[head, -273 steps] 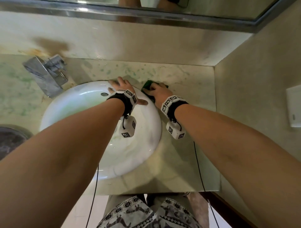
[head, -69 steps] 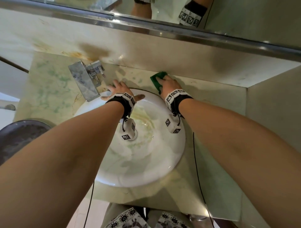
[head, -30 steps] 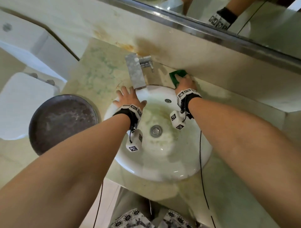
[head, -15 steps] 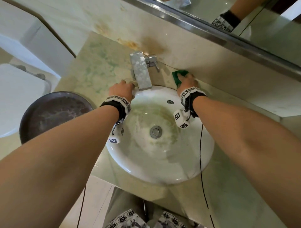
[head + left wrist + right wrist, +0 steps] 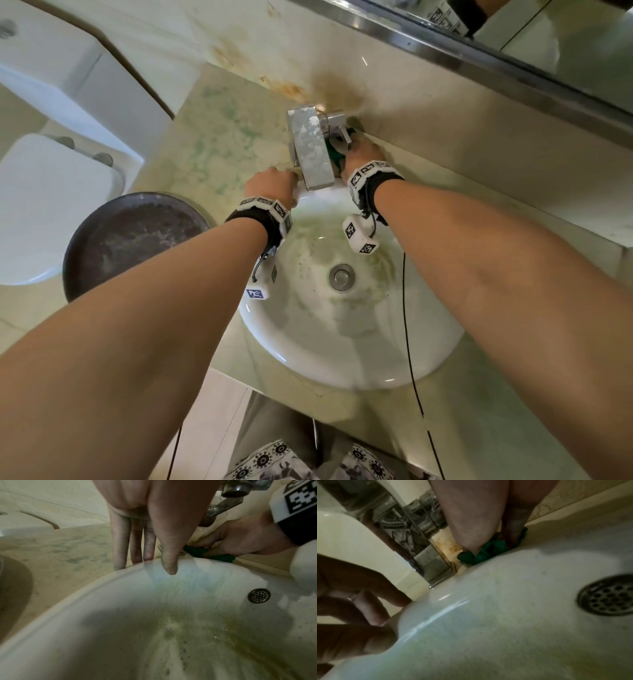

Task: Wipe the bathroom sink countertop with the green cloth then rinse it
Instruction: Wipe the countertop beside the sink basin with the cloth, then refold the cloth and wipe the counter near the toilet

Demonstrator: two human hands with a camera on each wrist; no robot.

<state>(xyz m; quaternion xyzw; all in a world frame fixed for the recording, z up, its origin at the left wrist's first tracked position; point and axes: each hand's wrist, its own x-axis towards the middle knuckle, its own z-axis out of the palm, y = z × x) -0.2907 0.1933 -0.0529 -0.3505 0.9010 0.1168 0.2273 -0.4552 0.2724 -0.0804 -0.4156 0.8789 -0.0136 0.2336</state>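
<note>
The green cloth (image 5: 333,155) is bunched on the marble countertop (image 5: 219,144) behind the white sink (image 5: 346,363), right beside the base of the chrome faucet (image 5: 310,150). My right hand (image 5: 358,150) grips it, thumb and fingers pressing down into the folds of the cloth (image 5: 485,553). Most of the cloth is hidden under that hand. My left hand (image 5: 274,186) rests on the sink rim left of the faucet. Its fingers (image 5: 133,547) are straight and hold nothing. From the left wrist the right hand (image 5: 240,540) and cloth (image 5: 216,557) show under the spout.
A dark round basin (image 5: 137,240) stands left of the sink, with a white toilet (image 5: 51,205) beyond it. The backsplash (image 5: 337,89) carries a brown stain. A metal mirror frame (image 5: 479,51) runs above. The sink bowl has greenish streaks around the drain (image 5: 341,277).
My right hand has slid the cloth left along the back of the counter until it sits against the faucet base. The left hand shifted left along the rim to beside the faucet.
</note>
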